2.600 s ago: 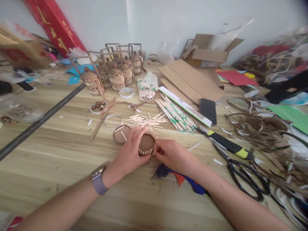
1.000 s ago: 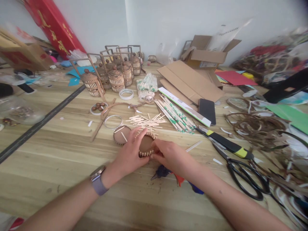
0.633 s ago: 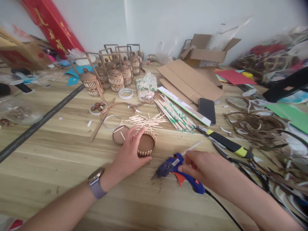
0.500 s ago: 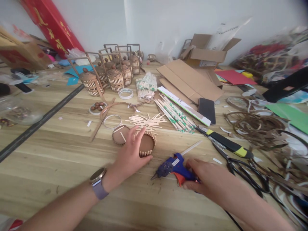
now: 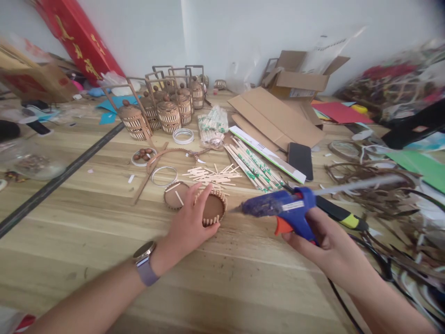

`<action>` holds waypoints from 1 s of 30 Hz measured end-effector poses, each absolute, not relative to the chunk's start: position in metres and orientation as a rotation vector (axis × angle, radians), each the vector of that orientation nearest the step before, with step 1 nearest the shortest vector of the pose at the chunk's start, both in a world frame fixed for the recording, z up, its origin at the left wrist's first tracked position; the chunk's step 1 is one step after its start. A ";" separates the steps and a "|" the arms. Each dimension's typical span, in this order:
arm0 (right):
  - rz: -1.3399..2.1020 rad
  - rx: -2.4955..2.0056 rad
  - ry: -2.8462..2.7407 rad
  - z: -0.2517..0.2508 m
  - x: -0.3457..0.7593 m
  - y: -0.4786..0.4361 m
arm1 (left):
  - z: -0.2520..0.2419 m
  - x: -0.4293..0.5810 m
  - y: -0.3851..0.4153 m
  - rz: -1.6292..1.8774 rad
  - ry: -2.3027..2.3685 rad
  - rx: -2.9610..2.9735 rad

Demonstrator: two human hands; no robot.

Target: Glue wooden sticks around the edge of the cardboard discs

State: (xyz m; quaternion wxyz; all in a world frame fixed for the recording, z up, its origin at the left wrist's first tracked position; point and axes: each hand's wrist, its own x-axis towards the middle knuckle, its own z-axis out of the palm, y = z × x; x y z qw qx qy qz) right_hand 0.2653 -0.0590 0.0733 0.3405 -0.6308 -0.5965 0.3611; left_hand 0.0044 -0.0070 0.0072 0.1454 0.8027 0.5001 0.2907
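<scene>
My left hand lies over a small round brown base whose rim is lined with short upright wooden sticks. The thumb touches its near side and the fingers reach over its left and far side. My right hand grips a blue hot glue gun with an orange trigger, raised off the table. Its nozzle points left at the right side of the rim, and a clear glue stick sticks out behind. Left of the base is a second round piece with loose sticks in it. Cut sticks lie scattered beyond.
Several small lidded baskets with tall handles stand at the back left. Wrapped chopsticks, a phone and cardboard lie beyond my hands. A black-and-yellow cutter and coiled strips are on the right.
My right hand has lifted the glue gun from the table and swung its nozzle up toward the stick-lined base. The left hand has stayed at the base.
</scene>
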 end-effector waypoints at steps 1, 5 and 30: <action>1.023 -1.635 -1.467 0.070 0.264 -0.058 | 0.007 0.004 -0.007 0.839 1.440 2.317; 1.491 -1.485 -1.197 0.049 0.256 -0.048 | 0.006 0.004 -0.006 0.851 1.435 2.339; 1.010 -1.615 -1.880 0.030 0.239 -0.052 | 0.004 0.004 -0.005 0.863 1.426 2.382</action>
